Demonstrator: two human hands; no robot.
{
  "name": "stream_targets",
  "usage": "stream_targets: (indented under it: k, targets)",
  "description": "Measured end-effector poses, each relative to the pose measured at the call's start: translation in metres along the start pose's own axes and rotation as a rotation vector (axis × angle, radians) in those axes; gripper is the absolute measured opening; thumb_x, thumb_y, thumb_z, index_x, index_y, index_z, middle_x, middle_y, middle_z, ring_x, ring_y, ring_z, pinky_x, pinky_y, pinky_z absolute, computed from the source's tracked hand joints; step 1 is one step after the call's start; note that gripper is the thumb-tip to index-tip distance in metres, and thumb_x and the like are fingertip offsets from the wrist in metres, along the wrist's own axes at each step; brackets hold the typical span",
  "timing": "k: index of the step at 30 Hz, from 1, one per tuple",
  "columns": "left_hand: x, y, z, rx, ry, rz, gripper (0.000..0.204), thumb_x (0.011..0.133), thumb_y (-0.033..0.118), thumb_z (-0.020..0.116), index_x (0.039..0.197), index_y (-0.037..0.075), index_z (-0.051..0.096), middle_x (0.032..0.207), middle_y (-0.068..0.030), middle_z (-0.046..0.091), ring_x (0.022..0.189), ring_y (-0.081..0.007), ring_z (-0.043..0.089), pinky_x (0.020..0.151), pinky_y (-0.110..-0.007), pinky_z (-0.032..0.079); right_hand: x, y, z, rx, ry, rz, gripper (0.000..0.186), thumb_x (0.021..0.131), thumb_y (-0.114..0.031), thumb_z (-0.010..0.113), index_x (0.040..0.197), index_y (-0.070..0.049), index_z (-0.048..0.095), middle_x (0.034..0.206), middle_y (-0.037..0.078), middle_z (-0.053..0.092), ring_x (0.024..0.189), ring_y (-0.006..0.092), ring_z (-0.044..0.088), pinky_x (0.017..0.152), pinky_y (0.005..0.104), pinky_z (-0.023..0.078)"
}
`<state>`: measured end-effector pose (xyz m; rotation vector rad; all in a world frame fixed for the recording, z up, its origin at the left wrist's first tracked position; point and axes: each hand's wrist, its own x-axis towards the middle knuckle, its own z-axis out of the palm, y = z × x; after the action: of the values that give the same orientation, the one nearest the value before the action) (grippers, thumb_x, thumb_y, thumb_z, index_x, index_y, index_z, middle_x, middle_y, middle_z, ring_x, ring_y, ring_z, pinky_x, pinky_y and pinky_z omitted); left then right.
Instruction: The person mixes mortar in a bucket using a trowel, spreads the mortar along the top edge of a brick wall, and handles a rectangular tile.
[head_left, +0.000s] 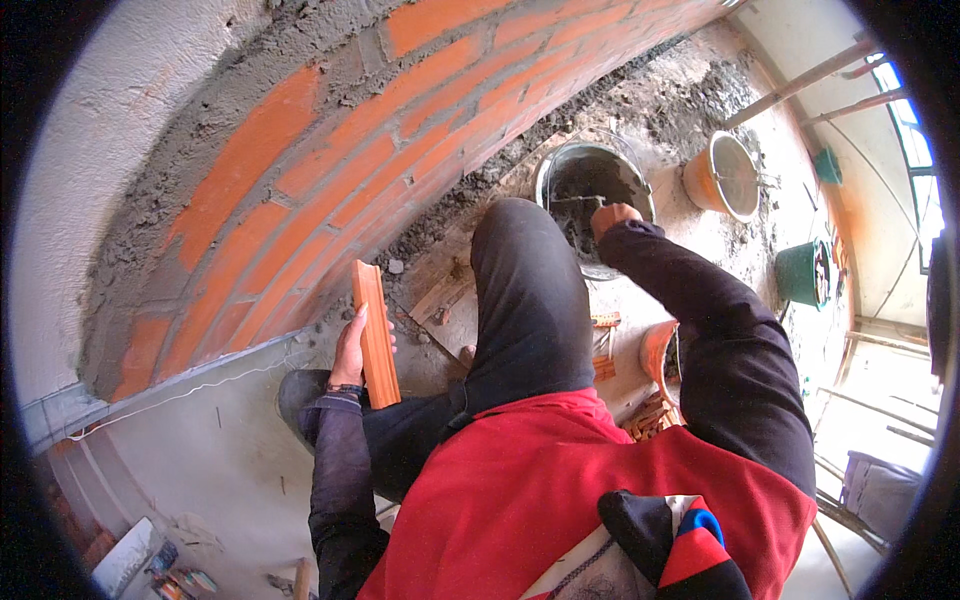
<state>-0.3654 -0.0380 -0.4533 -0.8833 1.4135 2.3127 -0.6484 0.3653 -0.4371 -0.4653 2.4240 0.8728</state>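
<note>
My left hand (350, 345) is wrapped round an orange ridged clay brick (373, 335), held upright beside my bent left leg and near the brick wall (330, 170). My right hand (615, 217) is closed over the mouth of a dark bucket (545, 180) of wet grey mortar (600, 176). From that fist a trowel (578, 203) reaches into the mortar; its blade is mostly hidden. Rough mortar fills the wall's joints and its left end.
An orange bucket (708, 180) stands beyond the mortar bucket, and a green bucket (800, 275) is further right. Another orange bucket (656, 350) and stacked bricks (652, 418) sit by my right side. Mortar crumbs (425, 228) line the wall's foot. Wooden poles (800, 85) lean at upper right.
</note>
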Motion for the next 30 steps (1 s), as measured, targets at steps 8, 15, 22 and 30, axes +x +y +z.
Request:
stream_targets:
  k: [8,15,22,30]
  targets:
    - [-0.017,0.012,0.015,0.068,-0.060,0.207,0.061,0.095,0.052,0.047,0.127,0.000,0.051,0.098,-0.0066,0.061,0.084,-0.0130,0.061,0.072,-0.029,0.053,-0.012,0.069,-0.017,0.063,-0.043,0.076,0.025,0.088,-0.019,0.053,0.100,-0.009,0.072,0.103,0.011,0.071,0.094,0.0274,0.069,0.077,0.0399,0.057]
    - [-0.024,0.020,0.020,0.083,-0.024,0.357,0.064,0.095,0.052,0.046,0.132,-0.001,0.046,0.103,-0.0077,0.060,0.088,-0.0131,0.058,0.076,-0.030,0.053,0.008,0.046,0.015,0.019,-0.067,-0.012,0.025,0.087,-0.019,0.055,0.103,-0.008,0.071,0.102,0.011,0.071,0.096,0.0287,0.069,0.078,0.0415,0.057]
    - [-0.033,0.022,0.026,0.015,0.016,0.407,0.069,0.093,0.057,0.045,0.135,0.001,0.042,0.104,-0.0072,0.059,0.089,-0.0143,0.057,0.079,-0.031,0.051,-0.016,0.053,-0.003,0.094,-0.199,-0.158,0.025,0.085,-0.017,0.056,0.103,-0.008,0.071,0.099,0.013,0.071,0.095,0.0314,0.069,0.076,0.0435,0.057]
    - [-0.041,0.032,0.043,-0.061,0.027,0.492,0.073,0.092,0.061,0.045,0.137,0.004,0.040,0.107,-0.0078,0.058,0.091,-0.0155,0.058,0.079,-0.031,0.051,0.009,0.046,0.046,-0.104,-0.262,-0.451,0.026,0.073,-0.023,0.065,0.090,-0.006,0.073,0.089,0.014,0.070,0.084,0.0306,0.069,0.072,0.0411,0.057]
